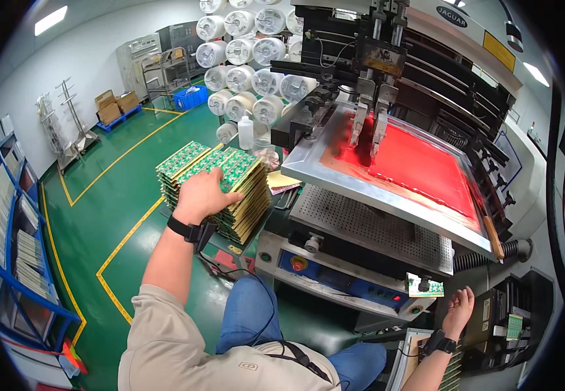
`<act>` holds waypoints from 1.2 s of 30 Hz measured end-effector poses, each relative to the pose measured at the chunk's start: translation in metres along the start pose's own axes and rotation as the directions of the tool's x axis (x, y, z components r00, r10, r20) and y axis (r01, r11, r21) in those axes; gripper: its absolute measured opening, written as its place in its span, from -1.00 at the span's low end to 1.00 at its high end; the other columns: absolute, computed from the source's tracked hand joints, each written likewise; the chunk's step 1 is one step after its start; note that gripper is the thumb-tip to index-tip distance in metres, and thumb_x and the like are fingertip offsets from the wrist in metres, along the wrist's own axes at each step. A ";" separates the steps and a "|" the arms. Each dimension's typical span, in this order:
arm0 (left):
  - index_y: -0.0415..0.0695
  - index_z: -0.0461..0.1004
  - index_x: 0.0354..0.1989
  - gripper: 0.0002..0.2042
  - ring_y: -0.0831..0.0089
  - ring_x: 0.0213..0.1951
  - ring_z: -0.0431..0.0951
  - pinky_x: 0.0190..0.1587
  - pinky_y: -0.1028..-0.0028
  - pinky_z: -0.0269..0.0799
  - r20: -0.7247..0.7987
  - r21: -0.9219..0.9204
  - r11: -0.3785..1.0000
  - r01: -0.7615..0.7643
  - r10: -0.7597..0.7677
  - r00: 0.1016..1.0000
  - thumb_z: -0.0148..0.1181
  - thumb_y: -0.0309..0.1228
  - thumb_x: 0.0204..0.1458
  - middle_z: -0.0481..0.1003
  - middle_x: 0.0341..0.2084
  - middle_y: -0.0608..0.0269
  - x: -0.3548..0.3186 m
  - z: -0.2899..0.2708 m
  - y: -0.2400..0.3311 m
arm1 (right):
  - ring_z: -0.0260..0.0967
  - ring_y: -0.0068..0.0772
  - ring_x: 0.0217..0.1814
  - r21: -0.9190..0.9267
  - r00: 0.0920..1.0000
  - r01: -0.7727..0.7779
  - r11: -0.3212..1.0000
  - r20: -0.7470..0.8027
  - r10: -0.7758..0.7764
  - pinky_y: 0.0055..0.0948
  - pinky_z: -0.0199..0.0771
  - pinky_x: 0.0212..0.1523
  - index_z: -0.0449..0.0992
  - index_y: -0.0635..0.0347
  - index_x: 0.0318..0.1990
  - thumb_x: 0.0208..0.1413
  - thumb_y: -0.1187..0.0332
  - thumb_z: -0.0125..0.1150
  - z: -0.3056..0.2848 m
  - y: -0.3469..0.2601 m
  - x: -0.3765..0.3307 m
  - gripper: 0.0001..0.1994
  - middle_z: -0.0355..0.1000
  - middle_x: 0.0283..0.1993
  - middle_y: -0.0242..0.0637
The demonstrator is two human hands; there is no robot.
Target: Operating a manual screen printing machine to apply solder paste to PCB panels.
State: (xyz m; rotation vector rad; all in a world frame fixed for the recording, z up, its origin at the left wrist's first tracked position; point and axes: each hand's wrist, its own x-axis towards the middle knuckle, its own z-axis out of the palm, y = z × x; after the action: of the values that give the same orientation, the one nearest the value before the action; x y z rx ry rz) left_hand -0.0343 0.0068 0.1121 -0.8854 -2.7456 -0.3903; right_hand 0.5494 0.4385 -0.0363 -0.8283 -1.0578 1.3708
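A tall stack of green printed circuit boards with yellow edges [246, 171] stands left of a screen-printing machine. On top of it rests my left hand [203, 195], thumb and fingers spread over the boards; whether it grips one I cannot make out, but the hand looks open. My right hand [460, 313] hangs in the air by the machine's front right corner, open, fingers slightly bent, with nothing visible in it. Just left of it a green-and-white circuit board [424, 287] sits at the machine's front edge, apart from the fingers.
A metal-framed screen with red ink [419, 169] tilts above a perforated metal table [374, 225]. A spatula with a wooden handle [489, 228] lies along its right side. Below is a blue control panel [321, 274]. A dark rack [530, 306] stands right; a white bottle [246, 133] stands behind the stack.
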 end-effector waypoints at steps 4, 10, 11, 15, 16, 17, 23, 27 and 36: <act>-0.19 0.51 -0.10 -0.35 -0.04 -0.12 0.58 -0.04 0.12 0.49 -0.029 -0.025 1.000 -0.004 0.003 1.000 0.40 0.12 -0.21 0.58 -0.25 -0.04 0.005 0.008 0.007 | 0.32 -0.66 -0.29 -0.193 0.990 0.141 0.971 0.050 -0.133 -0.64 0.35 -0.29 0.42 0.14 0.05 0.29 0.39 0.12 0.038 -0.033 -0.022 -0.78 0.44 -0.24 -0.46; -0.18 0.46 -0.06 -0.53 -0.04 0.04 0.47 0.09 0.15 0.37 -0.314 -0.102 0.984 -0.149 0.110 0.943 0.38 -0.21 -0.12 0.51 -0.03 -0.10 0.004 0.016 -0.007 | 0.36 -0.55 -0.26 -0.493 0.895 0.445 0.748 0.255 -0.365 -0.54 0.37 -0.22 0.49 0.33 -0.13 0.21 0.47 0.12 0.118 -0.050 -0.036 -0.85 0.46 -0.28 -0.35; -0.17 0.45 -0.05 -0.55 -0.05 0.10 0.41 0.15 0.14 0.33 -0.291 -0.091 0.983 -0.161 0.129 0.948 0.37 -0.26 -0.12 0.46 0.04 -0.11 -0.005 0.006 -0.006 | 0.38 -0.51 -0.25 -0.519 0.879 0.477 0.709 0.295 -0.375 -0.51 0.39 -0.19 0.50 0.34 -0.15 0.19 0.47 0.13 0.143 -0.052 -0.039 -0.85 0.49 -0.28 -0.31; -0.15 0.42 -0.02 -0.52 -0.09 0.20 0.30 0.25 0.08 0.21 -0.161 -0.164 0.890 -0.425 0.401 0.902 0.39 -0.28 -0.13 0.37 0.13 -0.10 -0.034 -0.012 0.042 | 0.47 -0.45 -0.25 -0.617 0.853 0.521 0.590 0.384 -0.352 -0.45 0.45 -0.16 0.52 0.30 -0.09 0.15 0.43 0.19 0.198 -0.051 -0.038 -0.80 0.54 -0.27 -0.21; -0.13 0.41 0.00 -0.49 -0.11 0.22 0.27 0.27 0.06 0.18 -0.123 -0.210 0.826 -0.523 0.509 0.852 0.41 -0.26 -0.14 0.35 0.15 -0.10 -0.036 -0.009 0.059 | 0.49 -0.32 -0.18 -0.637 0.845 0.534 0.556 0.429 -0.319 -0.37 0.46 -0.10 0.51 0.30 -0.06 0.14 0.40 0.22 0.200 -0.045 -0.033 -0.76 0.54 -0.22 -0.13; -0.13 0.41 0.00 -0.49 -0.11 0.22 0.27 0.27 0.06 0.18 -0.124 -0.223 0.810 -0.543 0.528 0.840 0.41 -0.26 -0.14 0.35 0.15 -0.10 -0.035 -0.005 0.077 | 0.51 -0.19 -0.12 -0.653 0.834 0.548 0.523 0.474 -0.282 -0.29 0.47 -0.04 0.50 0.30 -0.03 0.13 0.36 0.24 0.201 -0.033 -0.023 -0.71 0.54 -0.17 -0.06; -0.07 0.41 0.16 -0.39 -0.07 0.29 0.24 0.33 0.11 0.14 -0.032 -0.329 0.528 -0.783 0.822 0.568 0.41 -0.23 -0.13 0.33 0.22 -0.09 -0.012 0.022 0.166 | 0.33 0.23 0.16 -0.697 0.703 0.702 0.149 0.643 -0.303 0.00 0.31 0.19 0.44 0.33 0.09 0.10 0.21 0.28 0.234 -0.014 -0.002 -0.53 0.43 0.05 0.15; -0.05 0.37 0.24 -0.35 0.05 0.26 0.32 0.31 0.18 0.20 0.051 -0.529 0.510 -0.678 0.816 0.575 0.35 -0.09 -0.05 0.36 0.21 -0.06 0.032 0.055 0.216 | 0.33 0.21 0.17 -0.666 0.633 0.742 0.084 0.653 -0.416 -0.03 0.31 0.20 0.45 0.35 0.08 0.11 0.18 0.27 0.239 -0.008 -0.004 -0.52 0.44 0.06 0.12; -0.07 0.35 0.26 -0.37 0.09 0.20 0.39 0.30 0.22 0.21 -0.144 -0.317 0.542 -0.779 0.784 0.604 0.22 0.00 0.06 0.41 0.18 0.01 0.057 0.052 0.250 | 0.33 0.14 0.20 -0.714 0.703 0.690 0.120 0.621 -0.347 -0.06 0.30 0.23 0.46 0.30 0.10 0.11 0.09 0.28 0.247 -0.017 -0.010 -0.47 0.45 0.10 0.06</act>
State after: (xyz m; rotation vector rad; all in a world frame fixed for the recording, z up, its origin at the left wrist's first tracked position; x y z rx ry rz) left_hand 0.0627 0.2494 0.1248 -2.0795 -1.9669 -0.6771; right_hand 0.3261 0.3968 0.0627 -0.8552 -2.2465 0.0669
